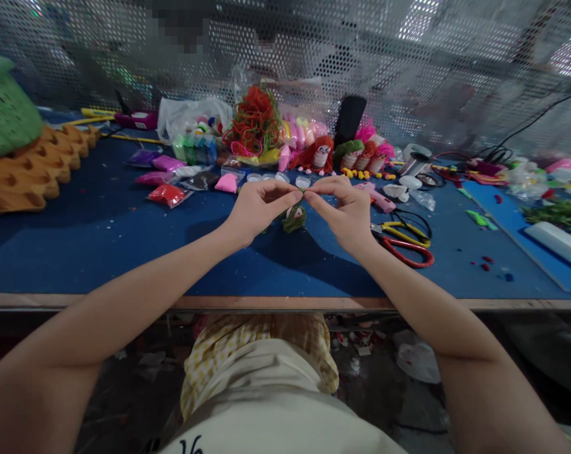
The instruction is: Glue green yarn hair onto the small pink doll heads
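My left hand (266, 203) and my right hand (341, 205) meet over the middle of the blue table (229, 268). Thumb and forefinger of each are pinched together on a small bit of green yarn (303, 189). Right beneath the fingertips is a small doll (294, 218) with green yarn hair and a pale face, partly covered by the hands. Whether the pinched yarn is joined to the doll's hair I cannot tell. Close to my right wrist lie red-and-yellow-handled scissors (406, 243) and a pink tool (377, 198).
Finished-looking yarn-haired dolls (361, 157) stand at the back, near a black phone (350, 120) and a heap of red and green yarn (256, 120). Bags of coloured clay (169, 194) lie left of centre. An orange egg tray (30, 170) is far left, a blue board (517, 233) right.
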### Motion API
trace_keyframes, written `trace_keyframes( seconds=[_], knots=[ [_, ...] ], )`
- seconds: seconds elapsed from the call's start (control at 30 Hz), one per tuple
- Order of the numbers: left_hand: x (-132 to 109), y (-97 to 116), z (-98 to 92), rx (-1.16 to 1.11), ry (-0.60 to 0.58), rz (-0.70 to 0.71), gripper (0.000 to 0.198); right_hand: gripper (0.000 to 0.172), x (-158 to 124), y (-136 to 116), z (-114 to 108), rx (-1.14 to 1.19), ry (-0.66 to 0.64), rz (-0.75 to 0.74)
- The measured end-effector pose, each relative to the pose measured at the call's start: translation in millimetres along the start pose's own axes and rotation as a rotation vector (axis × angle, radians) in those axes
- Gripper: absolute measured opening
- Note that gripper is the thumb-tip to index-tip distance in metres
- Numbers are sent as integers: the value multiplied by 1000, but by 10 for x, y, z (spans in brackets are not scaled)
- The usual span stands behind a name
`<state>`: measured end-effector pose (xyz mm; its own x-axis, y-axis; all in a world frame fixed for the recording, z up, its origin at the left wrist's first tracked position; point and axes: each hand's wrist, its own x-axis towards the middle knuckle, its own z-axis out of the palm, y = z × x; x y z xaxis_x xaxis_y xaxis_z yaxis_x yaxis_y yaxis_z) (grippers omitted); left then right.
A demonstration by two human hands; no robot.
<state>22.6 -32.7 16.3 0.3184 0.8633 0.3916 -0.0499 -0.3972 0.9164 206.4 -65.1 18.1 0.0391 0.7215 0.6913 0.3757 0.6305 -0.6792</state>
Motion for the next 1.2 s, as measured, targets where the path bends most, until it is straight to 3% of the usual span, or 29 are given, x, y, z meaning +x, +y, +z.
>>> trace_keyframes(
  seconds=[0.17, 0.4, 1.2],
  knots=[
    [7, 51, 31, -30, -27, -53, 22, 2, -7, 8, 5, 8, -18, 3],
    [18, 135, 70, -258, 9, -255, 16, 4, -11, 8, 44, 66, 17, 23],
    [10, 58, 19, -107, -23, -120, 26, 5, -11, 93, 37, 88, -37, 86]
  ],
)
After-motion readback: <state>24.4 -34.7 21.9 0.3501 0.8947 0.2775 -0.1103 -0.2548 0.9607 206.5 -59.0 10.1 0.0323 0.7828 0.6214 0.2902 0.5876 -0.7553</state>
